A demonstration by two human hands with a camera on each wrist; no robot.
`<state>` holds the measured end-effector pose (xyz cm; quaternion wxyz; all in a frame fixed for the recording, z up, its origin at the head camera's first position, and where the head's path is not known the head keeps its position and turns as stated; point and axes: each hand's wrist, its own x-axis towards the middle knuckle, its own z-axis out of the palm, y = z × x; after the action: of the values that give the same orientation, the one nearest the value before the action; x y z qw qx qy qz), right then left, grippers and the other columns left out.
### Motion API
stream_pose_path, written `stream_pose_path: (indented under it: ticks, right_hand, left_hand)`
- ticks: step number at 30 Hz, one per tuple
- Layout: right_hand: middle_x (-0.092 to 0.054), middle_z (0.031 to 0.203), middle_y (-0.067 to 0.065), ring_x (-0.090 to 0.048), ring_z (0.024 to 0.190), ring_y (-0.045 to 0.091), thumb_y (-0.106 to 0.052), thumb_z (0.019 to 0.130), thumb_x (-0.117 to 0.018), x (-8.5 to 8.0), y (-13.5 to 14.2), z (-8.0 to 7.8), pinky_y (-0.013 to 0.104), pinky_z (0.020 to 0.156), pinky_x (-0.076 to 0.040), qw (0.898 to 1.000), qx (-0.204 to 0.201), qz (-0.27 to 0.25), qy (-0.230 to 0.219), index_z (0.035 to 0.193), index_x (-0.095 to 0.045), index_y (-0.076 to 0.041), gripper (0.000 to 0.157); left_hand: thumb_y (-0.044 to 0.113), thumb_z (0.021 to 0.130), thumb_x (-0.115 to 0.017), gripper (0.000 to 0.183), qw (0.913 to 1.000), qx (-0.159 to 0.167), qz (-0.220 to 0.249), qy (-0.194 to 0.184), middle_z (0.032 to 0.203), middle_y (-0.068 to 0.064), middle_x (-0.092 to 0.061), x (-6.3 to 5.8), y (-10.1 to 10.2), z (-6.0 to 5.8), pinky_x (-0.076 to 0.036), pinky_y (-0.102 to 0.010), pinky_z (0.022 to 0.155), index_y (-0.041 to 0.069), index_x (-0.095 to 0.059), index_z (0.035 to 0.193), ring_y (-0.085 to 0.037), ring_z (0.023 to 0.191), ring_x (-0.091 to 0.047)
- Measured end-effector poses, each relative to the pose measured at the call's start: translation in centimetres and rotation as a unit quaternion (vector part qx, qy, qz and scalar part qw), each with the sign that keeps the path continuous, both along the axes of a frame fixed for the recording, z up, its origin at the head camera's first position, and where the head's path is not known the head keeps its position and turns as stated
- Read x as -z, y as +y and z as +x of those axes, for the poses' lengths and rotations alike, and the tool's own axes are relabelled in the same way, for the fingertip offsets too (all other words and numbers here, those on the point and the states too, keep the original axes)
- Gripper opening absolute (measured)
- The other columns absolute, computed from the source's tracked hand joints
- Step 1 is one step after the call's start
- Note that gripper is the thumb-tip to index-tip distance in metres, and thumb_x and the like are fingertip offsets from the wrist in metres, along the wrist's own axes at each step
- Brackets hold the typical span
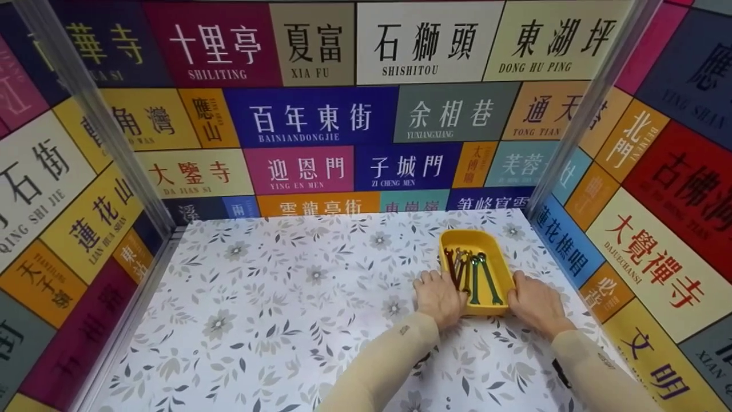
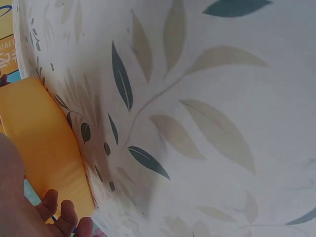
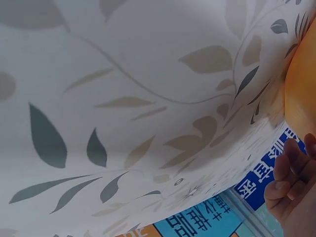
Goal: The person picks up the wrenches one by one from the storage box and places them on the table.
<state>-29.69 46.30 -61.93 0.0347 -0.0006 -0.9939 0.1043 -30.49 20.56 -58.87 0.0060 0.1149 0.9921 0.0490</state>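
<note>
A yellow plastic tray (image 1: 489,311) sits at the right part of the tabletop, between my two hands. Inside it several combination wrenches lie side by side, among them a green wrench (image 1: 490,278), a gold one (image 1: 467,274) and a dark red one (image 1: 450,264). My left hand (image 1: 439,297) holds the tray's near left side, its fingers bent. At the near right side my right hand (image 1: 537,303) grips the wall. Both wrist views show the tray's outer wall (image 2: 47,133) beside bent fingers; the thumbs are mostly hidden there.
The tabletop (image 1: 274,320) has a white leaf-and-flower covering. Colourful panels with Chinese lettering (image 1: 309,120) stand behind it and on both sides. Clear upright corner strips (image 1: 91,97) join the panels.
</note>
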Motion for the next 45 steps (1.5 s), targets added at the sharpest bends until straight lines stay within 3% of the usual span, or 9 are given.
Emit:
stream_pose_path:
  ticks: [8,13,19,26,34,45]
  right_hand:
    - [-0.059,0.084,0.009,-0.054,0.071,0.026,-0.029,0.107,-0.057,0.2,-1.2,-0.3,0.037,0.058,-0.041,1.0,-0.012,0.0,0.012,0.118,-0.057,-0.007,0.025]
    - [-0.06,0.087,0.008,-0.054,0.074,0.026,-0.032,0.11,-0.055,0.1,-1.8,-0.3,0.038,0.06,-0.041,1.0,-0.016,0.003,0.009,0.115,-0.056,-0.011,0.022]
    - [-0.059,0.085,0.009,-0.052,0.072,0.026,-0.032,0.109,-0.054,0.2,-2.4,-0.6,0.039,0.059,-0.04,1.0,-0.016,0.013,0.019,0.107,-0.058,-0.011,0.022]
    - [-0.057,0.081,0.008,-0.051,0.07,0.026,-0.03,0.107,-0.054,0.1,-3.6,-0.7,0.04,0.061,-0.04,0.999,-0.011,0.021,0.025,0.094,-0.06,-0.011,0.024]
    - [-0.058,0.08,0.006,-0.051,0.07,0.023,-0.028,0.109,-0.055,0.4,-4.6,-0.7,0.039,0.062,-0.041,0.999,-0.027,0.009,0.037,0.092,-0.06,-0.013,0.023]
    - [-0.055,0.079,0.006,-0.049,0.069,0.023,-0.027,0.107,-0.058,0.4,-6.0,-1.0,0.036,0.061,-0.038,0.998,-0.033,-0.005,0.044,0.09,-0.058,-0.014,0.022]
  left_hand:
    - [0.075,0.109,-0.04,0.071,1.0,0.007,0.001,-0.006,0.139,-0.009,-0.069,2.5,-0.9,-2.2,-0.054,-0.05,0.116,0.017,-0.06,0.145,-0.028,0.131,-0.064]
    - [0.067,0.107,-0.047,0.058,1.0,0.001,0.007,0.004,0.13,-0.007,-0.07,2.5,-1.8,-2.6,-0.054,-0.048,0.111,0.019,-0.061,0.136,-0.026,0.124,-0.063]
    - [0.062,0.109,-0.043,0.055,0.9999,0.0,0.001,0.011,0.13,-0.007,-0.07,1.5,-3.0,-1.8,-0.055,-0.048,0.11,0.019,-0.061,0.137,-0.026,0.123,-0.063]
    - [0.064,0.109,-0.044,0.055,0.9999,0.001,0.005,0.009,0.128,-0.008,-0.069,3.0,-3.5,-3.0,-0.056,-0.048,0.108,0.016,-0.06,0.133,-0.027,0.119,-0.062]
    - [0.059,0.109,-0.045,0.051,1.0,-0.002,0.003,0.003,0.121,-0.008,-0.068,3.3,-4.6,-3.0,-0.056,-0.046,0.101,0.015,-0.059,0.131,-0.026,0.113,-0.06]
    - [0.056,0.11,-0.042,0.054,1.0,0.002,0.005,0.001,0.131,-0.01,-0.069,3.3,-6.4,-3.1,-0.056,-0.05,0.112,0.015,-0.058,0.14,-0.029,0.123,-0.064]
